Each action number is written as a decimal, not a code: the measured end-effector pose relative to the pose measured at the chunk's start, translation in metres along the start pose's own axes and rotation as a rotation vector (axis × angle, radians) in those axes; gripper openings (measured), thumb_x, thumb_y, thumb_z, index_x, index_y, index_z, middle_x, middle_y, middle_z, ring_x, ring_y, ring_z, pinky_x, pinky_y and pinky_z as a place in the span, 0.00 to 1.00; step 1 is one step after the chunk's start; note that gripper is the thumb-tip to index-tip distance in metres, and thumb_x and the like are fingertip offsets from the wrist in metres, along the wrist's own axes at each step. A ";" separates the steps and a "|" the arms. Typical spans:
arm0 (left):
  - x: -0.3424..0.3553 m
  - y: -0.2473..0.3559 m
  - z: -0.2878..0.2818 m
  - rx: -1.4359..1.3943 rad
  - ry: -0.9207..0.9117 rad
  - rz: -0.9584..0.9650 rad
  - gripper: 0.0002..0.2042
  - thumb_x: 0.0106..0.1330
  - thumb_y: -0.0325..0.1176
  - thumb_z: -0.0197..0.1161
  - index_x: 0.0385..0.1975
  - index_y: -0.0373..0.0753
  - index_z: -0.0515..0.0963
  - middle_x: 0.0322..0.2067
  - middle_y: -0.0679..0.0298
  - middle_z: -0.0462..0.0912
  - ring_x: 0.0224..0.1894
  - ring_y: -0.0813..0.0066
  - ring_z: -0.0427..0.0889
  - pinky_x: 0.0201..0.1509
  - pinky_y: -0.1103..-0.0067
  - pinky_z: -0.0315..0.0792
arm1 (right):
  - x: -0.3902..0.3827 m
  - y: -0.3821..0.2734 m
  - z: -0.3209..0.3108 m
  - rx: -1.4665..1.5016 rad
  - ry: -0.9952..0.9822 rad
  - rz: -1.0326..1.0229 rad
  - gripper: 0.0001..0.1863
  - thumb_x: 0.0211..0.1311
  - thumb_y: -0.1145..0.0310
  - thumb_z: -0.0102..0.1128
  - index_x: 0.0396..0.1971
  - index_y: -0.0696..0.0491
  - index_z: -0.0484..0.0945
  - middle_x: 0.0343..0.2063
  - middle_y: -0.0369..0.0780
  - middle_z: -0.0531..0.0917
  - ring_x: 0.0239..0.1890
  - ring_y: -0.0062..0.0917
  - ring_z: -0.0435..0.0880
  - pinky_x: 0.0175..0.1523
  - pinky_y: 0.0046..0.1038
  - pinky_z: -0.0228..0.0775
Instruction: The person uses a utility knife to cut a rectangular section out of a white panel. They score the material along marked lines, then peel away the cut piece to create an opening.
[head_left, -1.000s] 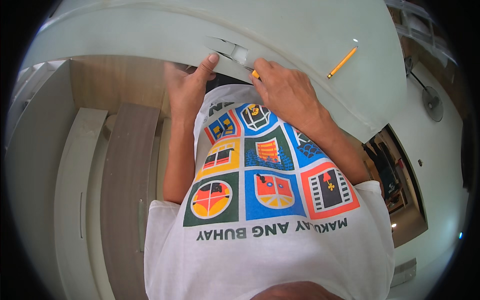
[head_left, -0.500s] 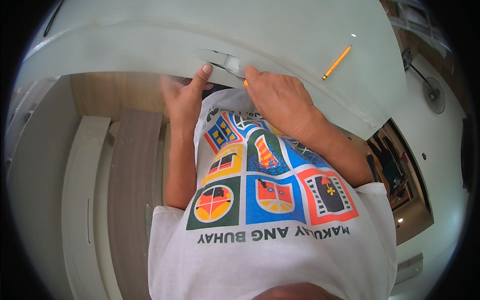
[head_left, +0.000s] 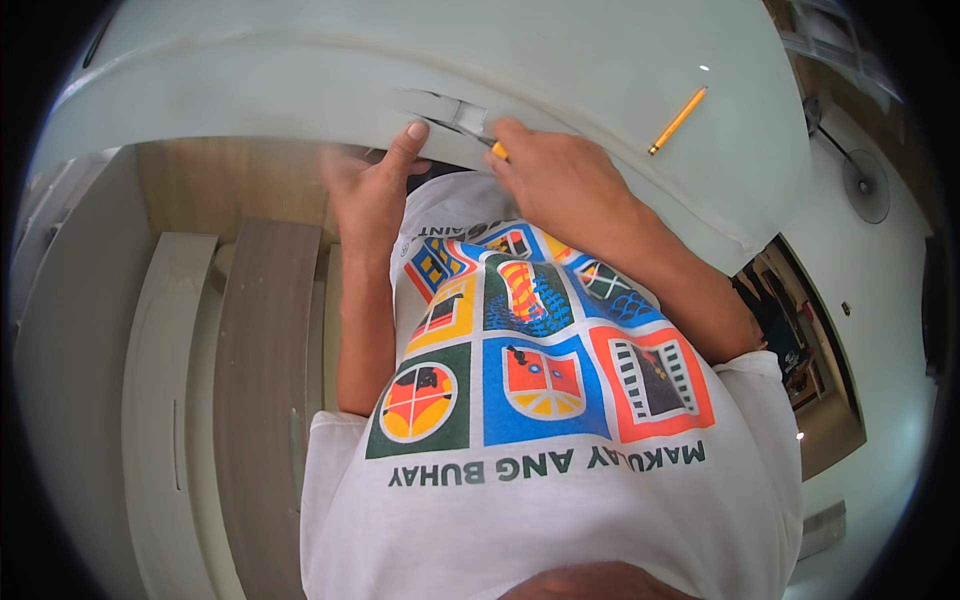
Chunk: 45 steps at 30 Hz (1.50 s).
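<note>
Shirt (head_left: 550,515), white cloth, printed with a grid of brightly coloured squares: nearest the camera. Beyond it, both hands at the front edge of the pale grey-green, smooth-faced worktop (head_left: 280,85).

Right hand (head_left: 570,180): closed, fingers curled round a slim tool with a yellow handle (head_left: 500,150). Tool sits at the worktop's front edge; its thin dark forward part points left, beside a narrow, pointed, dark-edged recess (head_left: 435,105) with a small whitish rectangle at its right end. Cut opening or inlaid piece: cannot tell.

Left hand (head_left: 375,190): thumb raised and spread from the fingers, its tip at the edge just below the recess. Fingers blurred, partly hidden; whether they grip anything, cannot tell.

Worktop surface: light, faint sheen, a long ridge parallel to the front edge, bowed by the lens. Yellow pencil-shaped stick (head_left: 678,121) with dark ends lies slantwise on it, well apart from the right hand.

Room, left: long off-white panel (head_left: 165,400) with a narrow slot, beside a long grey-brown panel (head_left: 262,400); tan wood-grain board (head_left: 220,185) behind. Right: dark-framed recess (head_left: 800,350) holding dark items; farther up, a round grey disc (head_left: 865,187) on a thin dark stem.
</note>
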<state>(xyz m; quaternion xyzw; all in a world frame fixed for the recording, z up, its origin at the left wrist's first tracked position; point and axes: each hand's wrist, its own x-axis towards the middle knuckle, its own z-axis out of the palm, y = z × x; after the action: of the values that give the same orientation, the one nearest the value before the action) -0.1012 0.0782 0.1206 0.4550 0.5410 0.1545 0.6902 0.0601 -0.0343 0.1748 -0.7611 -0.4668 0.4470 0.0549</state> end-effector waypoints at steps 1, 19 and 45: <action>-0.002 0.000 0.001 -0.004 0.007 -0.003 0.24 0.66 0.31 0.76 0.56 0.27 0.72 0.45 0.53 0.83 0.41 0.69 0.87 0.34 0.78 0.88 | -0.002 0.000 -0.001 0.022 0.031 0.005 0.11 0.75 0.62 0.59 0.39 0.55 0.73 0.25 0.48 0.85 0.29 0.46 0.87 0.34 0.45 0.77; 0.001 0.000 -0.005 0.078 -0.030 0.012 0.27 0.67 0.33 0.76 0.58 0.28 0.71 0.47 0.51 0.83 0.44 0.66 0.87 0.37 0.76 0.89 | -0.013 0.013 0.011 -0.069 0.087 -0.040 0.10 0.72 0.63 0.62 0.39 0.53 0.73 0.31 0.45 0.86 0.34 0.45 0.87 0.38 0.43 0.78; 0.003 -0.001 -0.005 0.054 -0.040 0.016 0.24 0.68 0.33 0.75 0.56 0.28 0.72 0.44 0.52 0.83 0.42 0.68 0.87 0.37 0.76 0.87 | 0.002 -0.024 -0.021 -0.227 -0.080 -0.036 0.04 0.65 0.75 0.56 0.36 0.60 0.75 0.24 0.51 0.86 0.31 0.47 0.90 0.36 0.43 0.81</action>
<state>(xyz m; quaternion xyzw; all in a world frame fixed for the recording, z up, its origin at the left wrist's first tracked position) -0.1050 0.0818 0.1177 0.4810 0.5272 0.1361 0.6872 0.0600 -0.0127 0.1977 -0.7355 -0.5300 0.4200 -0.0421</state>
